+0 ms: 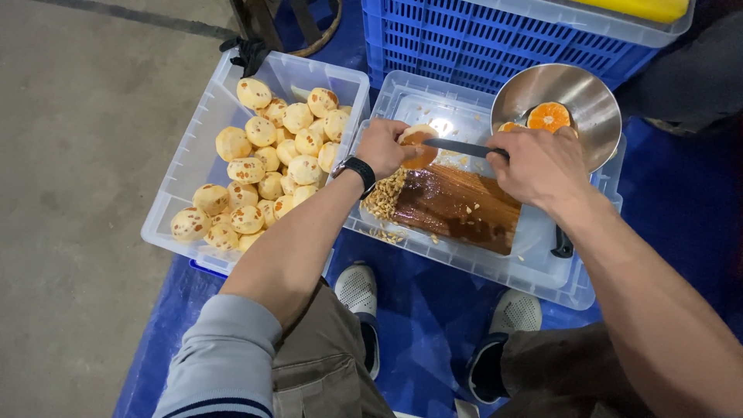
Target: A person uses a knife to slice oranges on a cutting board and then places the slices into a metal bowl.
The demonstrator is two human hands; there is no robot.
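Concrete floor at 9 o'clock, blue tarp underfoot. Wet wooden board [457, 209] lies on an upturned clear bin [542, 271], seed pile [385, 195] at its left end. Left hand [383, 147] grips a peeled fruit [418, 144]; right hand [538, 166] is closed on a knife [458, 147], blade on the fruit. Steel bowl [576, 89] with orange halves at 1 o'clock, tub of peeled fruit [267, 162] at 10.

2 bare hands: the left hand [381, 147] and the right hand [538, 164]. 1 dark-bladed knife [464, 147]. 1 wet brown wooden cutting board [457, 205]. 1 round steel bowl [576, 97]. 2 clear plastic tubs [186, 174]. 1 blue slatted plastic crate [480, 35]. About 30 peeled pale-yellow citrus fruits [263, 166].
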